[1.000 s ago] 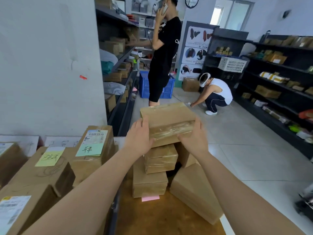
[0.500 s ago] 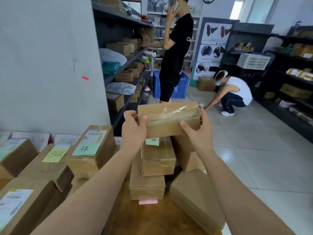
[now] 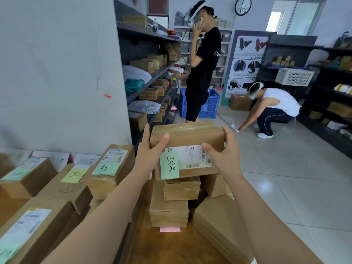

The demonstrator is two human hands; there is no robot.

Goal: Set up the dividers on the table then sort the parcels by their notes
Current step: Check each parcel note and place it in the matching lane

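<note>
The left hand [image 3: 150, 152] and right hand [image 3: 225, 156] grip the ends of the parcel [image 3: 190, 135] above the stack [image 3: 182, 188], and they have just turned it so the green note [image 3: 169, 165] faces the person, so I think reading it comes next.

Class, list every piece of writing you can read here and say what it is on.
"已完成", handwritten: green note on the held parcel.
"已完", cut off: white divider card, partly hidden.
Too blurred to read: shipping labels, other notes, poster, shirt logo.
</note>
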